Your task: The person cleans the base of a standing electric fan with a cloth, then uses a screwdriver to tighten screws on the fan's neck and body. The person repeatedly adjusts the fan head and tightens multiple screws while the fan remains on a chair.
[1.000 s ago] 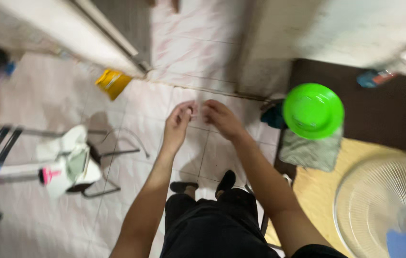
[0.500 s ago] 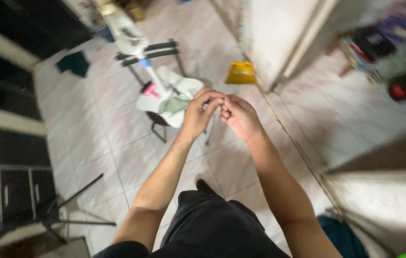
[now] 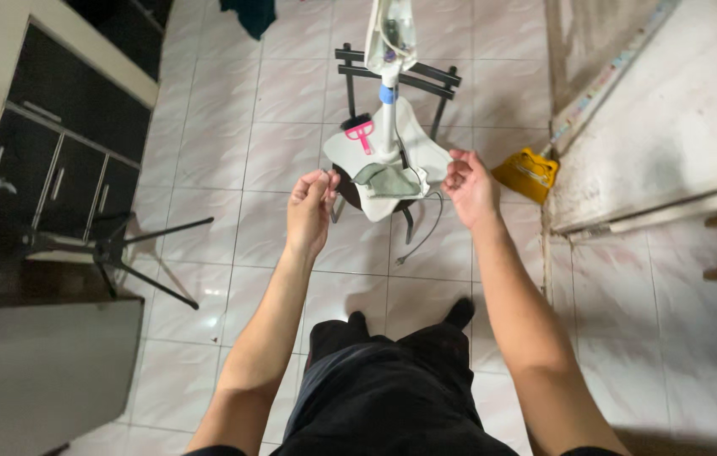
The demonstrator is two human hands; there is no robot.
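Left hand (image 3: pixel 311 205): raised, fingertips pinched together; what they grip is too small to tell.
Right hand (image 3: pixel 468 184): raised, fingers curled in, pinching likewise.
Steamer (image 3: pixel 385 152): on the floor just beyond both sets of fingertips, between them.
Dustpan (image 3: pixel 527 173): yellow, right of the right fingers.
Tripod (image 3: pixel 113 249): well left of the left fingers.

Both bare forearms extend forward and down from the bottom edge, elbows bent slightly, hands raised at about the same height and well apart. Left hand (image 3: pixel 311 208): back of hand toward camera, fingers curled in, thumb and index tips pinched together near the top; whether anything sits in the pinch cannot be told. Right hand (image 3: pixel 469 187): fingers curled loosely toward the palm, thumb tucked near the index, wrist straight with the forearm. Hands do not touch each other. Dark shorts and both feet show below, between the arms.
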